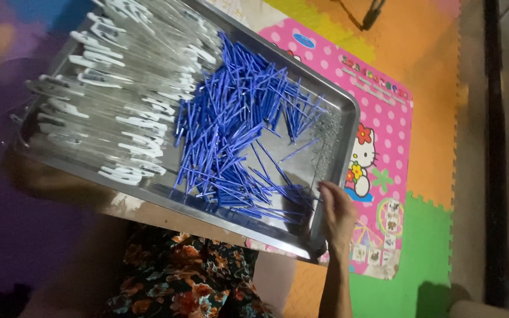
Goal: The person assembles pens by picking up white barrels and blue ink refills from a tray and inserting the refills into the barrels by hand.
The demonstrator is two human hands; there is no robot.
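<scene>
Head cam: my right hand [338,215] grips the near right corner of a big metal tray [349,109], fingers over the rim. My left hand [36,176] is a blur under the tray's left edge; can't tell if it's gripping or just resting. The tray sits tilted over my lap. Inside: a pile of thin blue sticks [237,135] in the middle, clear tubes w/ white clips [113,100] on the left, tiny shiny springs [327,135] by the right wall. Colourful foam floor mats [437,147] lie below.
</scene>
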